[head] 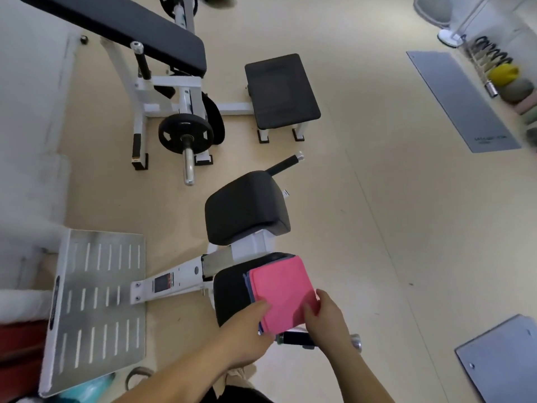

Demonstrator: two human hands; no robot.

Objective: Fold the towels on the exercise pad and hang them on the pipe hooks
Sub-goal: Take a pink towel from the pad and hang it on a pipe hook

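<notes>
folding looks finished: the left hand (247,333) and right hand (325,318), fingers clamped on the folded pink cloth towel (280,292) stacked over a blue one on the black padded seat (229,295) at lower centre, have hanging left, with no pipe hooks in sight.

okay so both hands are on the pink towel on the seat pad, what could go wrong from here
1. The pink towel hangs past the black seat pad edge; it could slip to the floor.
2. Lifting with the left hand and right hand may drag along the blue towel beneath or undo the fold.
3. No pipe hooks are visible.
</notes>
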